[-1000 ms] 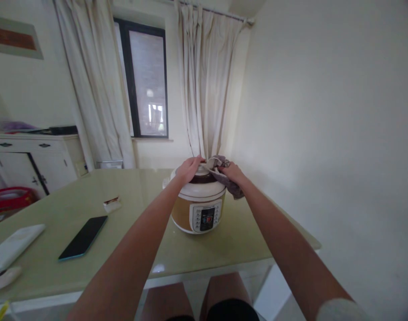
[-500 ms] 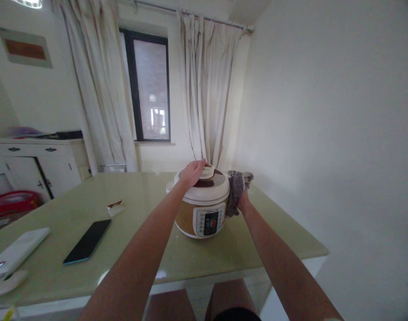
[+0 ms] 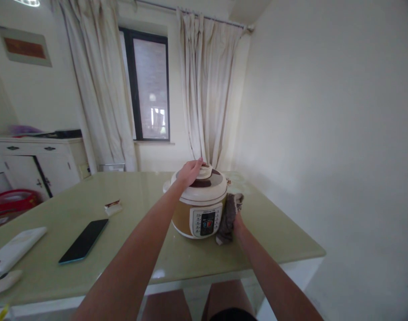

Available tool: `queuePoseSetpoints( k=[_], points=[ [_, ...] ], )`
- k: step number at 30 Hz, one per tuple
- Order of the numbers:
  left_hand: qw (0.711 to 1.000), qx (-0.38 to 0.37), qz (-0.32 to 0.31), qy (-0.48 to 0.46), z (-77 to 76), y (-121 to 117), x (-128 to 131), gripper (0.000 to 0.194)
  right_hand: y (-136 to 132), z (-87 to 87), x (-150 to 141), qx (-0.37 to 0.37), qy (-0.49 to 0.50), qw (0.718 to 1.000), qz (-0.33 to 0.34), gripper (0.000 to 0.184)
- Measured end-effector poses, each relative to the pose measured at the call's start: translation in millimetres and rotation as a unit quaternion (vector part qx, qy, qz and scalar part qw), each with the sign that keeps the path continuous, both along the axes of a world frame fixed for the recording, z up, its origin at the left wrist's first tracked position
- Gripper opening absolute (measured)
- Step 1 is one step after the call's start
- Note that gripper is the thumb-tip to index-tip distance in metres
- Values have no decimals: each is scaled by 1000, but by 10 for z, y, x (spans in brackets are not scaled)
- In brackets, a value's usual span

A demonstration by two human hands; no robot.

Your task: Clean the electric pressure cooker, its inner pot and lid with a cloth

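A white and gold electric pressure cooker [image 3: 182,218] stands upright on the green tabletop, its button panel facing me. My left hand [image 3: 189,172] rests on top of the lid, fingers wrapped at the lid's raised handle [image 3: 204,172]. On the cooker's right side, my right hand [image 3: 237,219] grips a grey-brown cloth [image 3: 228,218] and presses it against the lower wall. The cloth hangs down near the table and hides most of the right hand's fingers.
On the table [image 3: 277,240] to the left lie a black phone [image 3: 84,241], a small white packet [image 3: 113,207], a white oblong object [image 3: 18,250] and a white computer mouse [image 3: 5,281]. A wall [image 3: 340,133] rises along the right. Curtains [image 3: 210,89] hang behind.
My right hand has slid the cloth down the cooker's right side, from near the lid to near the base. My left hand stays on the lid.
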State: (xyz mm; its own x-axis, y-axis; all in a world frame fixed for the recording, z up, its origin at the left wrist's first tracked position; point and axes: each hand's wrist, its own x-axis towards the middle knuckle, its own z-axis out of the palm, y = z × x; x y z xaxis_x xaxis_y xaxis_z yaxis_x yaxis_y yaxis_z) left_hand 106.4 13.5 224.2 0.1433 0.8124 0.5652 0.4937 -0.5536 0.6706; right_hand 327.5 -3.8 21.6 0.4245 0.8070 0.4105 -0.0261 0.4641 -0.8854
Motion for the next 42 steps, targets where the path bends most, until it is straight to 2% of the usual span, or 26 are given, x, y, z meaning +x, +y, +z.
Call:
queuePoseSetpoints(
  k=[3,6,8,10,13,16,18,20,24,29,36,42],
  points=[
    [1000,5,-3,2,5,-4,0,70,-76,-32,-133,-11,37,999,-25,60],
    [1000,5,-4,0,16,-29,4,70,-238,-25,-289,-7,48,996,-71,51],
    [1000,4,-4,-3,23,-48,9,69,-367,37,-386,20,13,994,-108,49],
    [1000,4,-5,-5,24,-57,13,67,-503,157,-473,89,-79,980,-161,52],
    [1000,5,-5,0,14,-36,10,68,-713,424,-612,186,-275,921,-206,59],
    [1000,8,-11,15,0,13,-7,70,-879,682,-797,212,-443,853,-177,63],
    [1000,10,-18,22,-4,41,-24,71,-931,782,-922,236,-512,810,-162,62],
    [999,6,-31,21,-4,55,-40,71,-939,811,-1010,258,-546,781,-159,57],
    [998,-9,-54,12,0,37,-51,69,-902,724,-1047,276,-587,745,-154,53],
    [999,1,-54,0,-8,-5,-40,65,-869,533,-1069,348,-621,689,-136,42],
    [999,2,-48,7,10,-46,-43,64,-841,208,-1142,352,-643,674,-91,35],
    [999,4,-48,0,3,-42,-42,63,-841,1,-1022,377,-661,646,-56,32]
  ],
)
